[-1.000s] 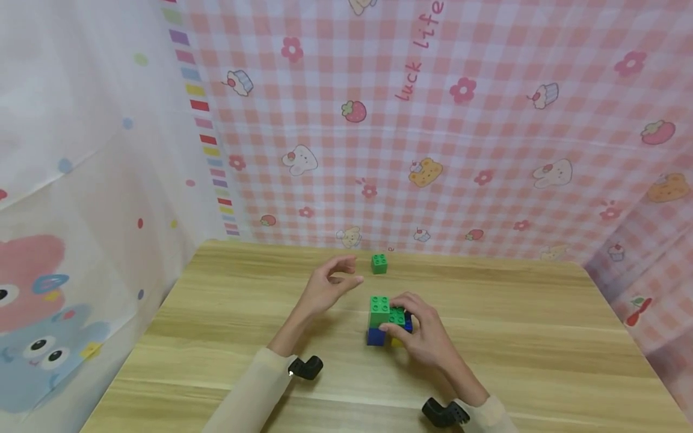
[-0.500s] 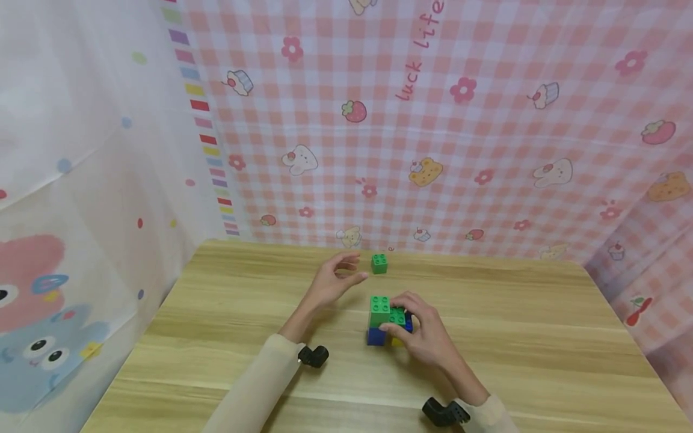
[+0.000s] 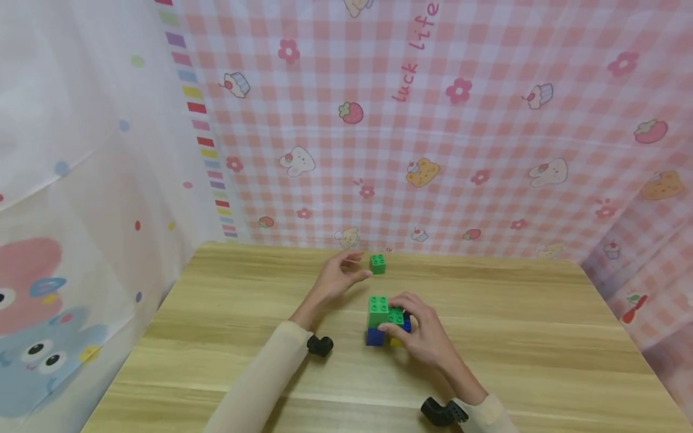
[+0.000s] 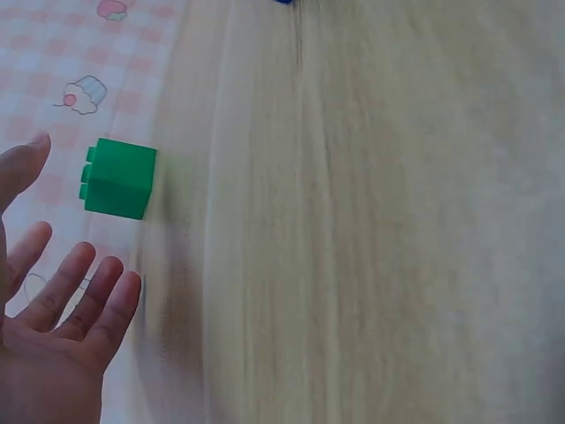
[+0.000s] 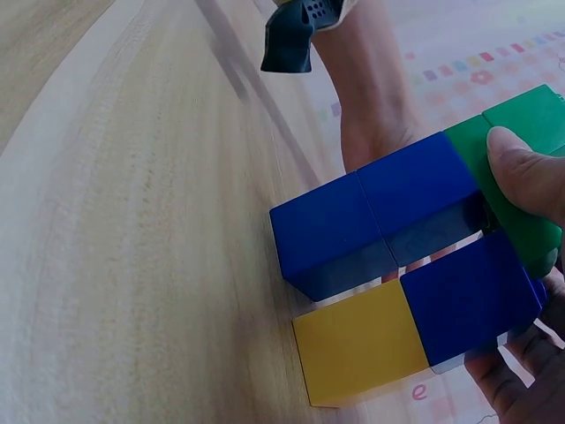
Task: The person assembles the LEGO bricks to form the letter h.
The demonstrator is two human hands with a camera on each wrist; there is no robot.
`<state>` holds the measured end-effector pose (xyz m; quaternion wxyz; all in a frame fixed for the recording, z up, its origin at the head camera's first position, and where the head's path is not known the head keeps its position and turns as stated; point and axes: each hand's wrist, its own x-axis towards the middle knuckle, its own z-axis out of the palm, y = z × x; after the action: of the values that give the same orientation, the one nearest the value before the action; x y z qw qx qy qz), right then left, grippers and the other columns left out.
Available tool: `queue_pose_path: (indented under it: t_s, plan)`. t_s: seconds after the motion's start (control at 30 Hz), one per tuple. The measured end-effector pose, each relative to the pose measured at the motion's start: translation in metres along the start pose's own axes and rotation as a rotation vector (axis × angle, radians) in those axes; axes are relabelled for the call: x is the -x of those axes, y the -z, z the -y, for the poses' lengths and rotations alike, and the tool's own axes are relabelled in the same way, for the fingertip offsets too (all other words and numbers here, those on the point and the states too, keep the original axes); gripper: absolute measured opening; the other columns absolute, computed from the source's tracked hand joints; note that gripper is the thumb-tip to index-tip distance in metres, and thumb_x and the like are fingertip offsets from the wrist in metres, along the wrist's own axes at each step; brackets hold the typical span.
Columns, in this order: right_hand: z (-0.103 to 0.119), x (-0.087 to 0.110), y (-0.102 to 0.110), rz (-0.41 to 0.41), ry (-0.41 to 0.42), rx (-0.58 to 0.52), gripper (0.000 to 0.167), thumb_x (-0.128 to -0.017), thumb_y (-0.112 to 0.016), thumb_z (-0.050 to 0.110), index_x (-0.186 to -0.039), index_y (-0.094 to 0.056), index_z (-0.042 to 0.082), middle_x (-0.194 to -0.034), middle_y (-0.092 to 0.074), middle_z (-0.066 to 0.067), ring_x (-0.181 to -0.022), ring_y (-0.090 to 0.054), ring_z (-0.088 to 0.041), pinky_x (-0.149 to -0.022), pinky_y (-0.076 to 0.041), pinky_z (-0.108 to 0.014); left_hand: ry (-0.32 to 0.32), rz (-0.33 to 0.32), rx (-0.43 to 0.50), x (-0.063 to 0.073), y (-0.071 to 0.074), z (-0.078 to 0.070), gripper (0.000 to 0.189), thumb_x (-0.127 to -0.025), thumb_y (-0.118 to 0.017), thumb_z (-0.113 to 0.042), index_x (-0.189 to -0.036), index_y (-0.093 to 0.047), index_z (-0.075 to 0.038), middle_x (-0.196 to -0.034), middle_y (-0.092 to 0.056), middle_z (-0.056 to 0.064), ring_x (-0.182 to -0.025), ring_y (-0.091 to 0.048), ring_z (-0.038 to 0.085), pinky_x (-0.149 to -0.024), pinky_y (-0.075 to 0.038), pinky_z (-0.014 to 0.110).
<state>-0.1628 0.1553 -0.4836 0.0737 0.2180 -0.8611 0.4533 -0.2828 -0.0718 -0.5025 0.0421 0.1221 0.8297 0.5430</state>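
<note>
A single green toy building brick point(image 3: 378, 265) stands near the table's back edge, studs up. My left hand point(image 3: 338, 278) is just to its left, thumb and fingers spread, apart from the brick; the left wrist view shows the gap. My right hand point(image 3: 425, 332) grips a stack of bricks standing on the table, thumb pressed on a green brick point(image 5: 508, 172). In the right wrist view, one column has two blue bricks point(image 5: 331, 230) with green above. The other has a yellow brick point(image 5: 362, 344) under a blue one point(image 5: 477, 296). My fingers hide the stack's far side.
The wooden table point(image 3: 514, 337) ends at a pink checked cloth point(image 3: 487, 132) hanging behind it. A white printed cloth point(image 3: 108, 198) hangs at the left. Black wrist cameras sit on both wrists, the left one point(image 3: 320, 346) close to the tabletop.
My left hand has moved forward and right, closer to the lone green brick. The right hand and its stack have stayed in place; the head view has shifted slightly.
</note>
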Motion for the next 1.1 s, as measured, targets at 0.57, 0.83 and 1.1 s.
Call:
queue_pose_path:
  t_s: [0.57, 0.83, 1.1]
  plan:
    - [-0.002, 0.001, -0.002, -0.011, -0.019, 0.006, 0.032, -0.088, -0.082, 0.030, -0.116, -0.071, 0.021, -0.114, -0.069, 0.009, -0.108, -0.063, -0.010, -0.096, -0.058, -0.034, 0.027, 0.030, 0.014, -0.024, -0.021, 0.005, 0.070, -0.087, -0.083, -0.032, -0.147, -0.053, -0.009, -0.139, -0.061, 0.015, -0.129, -0.057, 0.033, -0.111, -0.051, 0.050]
    - [-0.001, 0.001, -0.001, -0.006, -0.012, 0.002, 0.032, -0.088, -0.082, 0.031, -0.116, -0.071, 0.021, -0.114, -0.069, 0.009, -0.108, -0.063, -0.010, -0.095, -0.058, -0.033, 0.029, 0.019, -0.055, -0.029, -0.028, 0.006, 0.067, -0.089, -0.081, -0.031, -0.146, -0.054, -0.009, -0.137, -0.064, 0.015, -0.129, -0.058, 0.033, -0.113, -0.050, 0.049]
    - [-0.003, -0.001, -0.001, 0.000, -0.012, -0.018, 0.031, -0.088, -0.082, 0.033, -0.115, -0.071, 0.023, -0.113, -0.068, 0.012, -0.110, -0.062, -0.008, -0.096, -0.058, -0.032, 0.020, -0.016, -0.094, -0.029, -0.031, 0.003, 0.055, -0.092, -0.079, -0.027, -0.141, -0.059, -0.011, -0.132, -0.067, 0.014, -0.125, -0.061, 0.032, -0.110, -0.052, 0.048]
